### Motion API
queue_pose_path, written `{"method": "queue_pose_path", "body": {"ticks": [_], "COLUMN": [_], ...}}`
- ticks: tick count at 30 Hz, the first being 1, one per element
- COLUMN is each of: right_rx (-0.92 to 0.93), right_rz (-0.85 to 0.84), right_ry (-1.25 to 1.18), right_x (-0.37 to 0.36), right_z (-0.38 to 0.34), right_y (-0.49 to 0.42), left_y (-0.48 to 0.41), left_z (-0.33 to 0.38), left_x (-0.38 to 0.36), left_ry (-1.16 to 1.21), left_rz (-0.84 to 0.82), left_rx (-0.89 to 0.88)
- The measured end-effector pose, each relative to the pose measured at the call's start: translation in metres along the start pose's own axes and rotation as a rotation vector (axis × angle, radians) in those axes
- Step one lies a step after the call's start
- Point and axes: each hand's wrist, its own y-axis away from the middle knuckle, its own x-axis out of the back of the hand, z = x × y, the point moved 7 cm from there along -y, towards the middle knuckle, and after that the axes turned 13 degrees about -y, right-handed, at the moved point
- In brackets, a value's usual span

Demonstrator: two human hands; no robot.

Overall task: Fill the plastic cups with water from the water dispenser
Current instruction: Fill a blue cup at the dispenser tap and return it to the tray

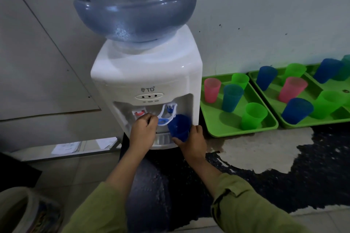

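Head view.

Blue plastic cup (179,128): held mouth-up in the recess of the white water dispenser (147,73), directly below the blue tap (170,108) and above the drip tray (162,139). Long axis near vertical, leaned a little, rim toward the spout, base toward the wearer. Could not tell the water level inside.

Right hand (191,142): grip wrapped round the cup's lower half, thumb on the near left side, fingers on the right.

Left hand (144,126): knuckles up, grip curled and closed on the left edge of the blue tap lever (162,121).

Red tap (139,113): just left of the lever, partly hidden behind the left hand.

Water bottle (132,5): large, blue, inverted on top of the dispenser.

Near green tray (236,134): lay on the table (265,149) just right of the dispenser; carried four upright cups, apart from one another: pink cup (212,90), teal cup (232,97), two green.

Second green tray (312,123): touched the first along its right rim; carried five upright cups: two blue, two green, one pink.

More cups at the far right edge, cut off by the frame.

Table: dark surface with a pale worn patch in front of the trays.

Green sleeves on both forearms.
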Motion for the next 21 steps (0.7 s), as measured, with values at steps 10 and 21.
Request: {"method": "queue_pose_path", "body": {"ticks": [10,21], "right_rx": [-0.014,-0.024], "right_rz": [-0.003,-0.021], "right_ry": [0.002,0.01], "right_x": [-0.0008,-0.0017], "right_z": [0.0002,0.0001], "right_y": [0.0,0.0003], "left_y": [0.0004,0.0024], "left_z": [0.0,-0.0024], "left_x": [0.002,0.0007], "left_ry": [0.05,0.052], "left_rz": [-0.045,-0.049], "left_rx": [0.029,0.012]}}
